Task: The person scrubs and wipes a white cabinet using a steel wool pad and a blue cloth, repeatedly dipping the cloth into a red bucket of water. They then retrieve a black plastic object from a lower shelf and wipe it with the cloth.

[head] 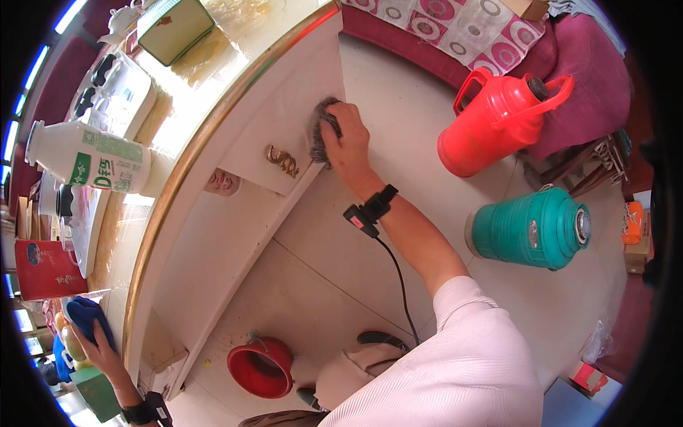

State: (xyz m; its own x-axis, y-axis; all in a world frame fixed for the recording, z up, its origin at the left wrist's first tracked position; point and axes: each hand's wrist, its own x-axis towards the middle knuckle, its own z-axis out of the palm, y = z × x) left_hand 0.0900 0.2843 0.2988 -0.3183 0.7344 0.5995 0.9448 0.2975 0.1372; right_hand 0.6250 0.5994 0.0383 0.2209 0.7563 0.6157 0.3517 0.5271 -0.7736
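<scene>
My right hand (348,137) presses a dark, wiry scouring pad (321,133) against the lower side panel of a white table (288,109), close to its corner with the floor. Beside it on the panel is a gold-coloured ornament (283,160). At the lower left, my left hand (101,347) rests at the tabletop's edge with a blue cloth (89,318) under its fingers. A red book-like box (50,269) stands just beyond the cloth. Both wrists wear black straps with small devices.
A red bucket (260,368) stands on the floor by my feet. A red thermos jug (491,123) and a green thermos flask (528,228) stand to the right, near a magenta sofa (592,80). The tabletop holds a white plastic bottle (90,157), a tin (173,29) and trays.
</scene>
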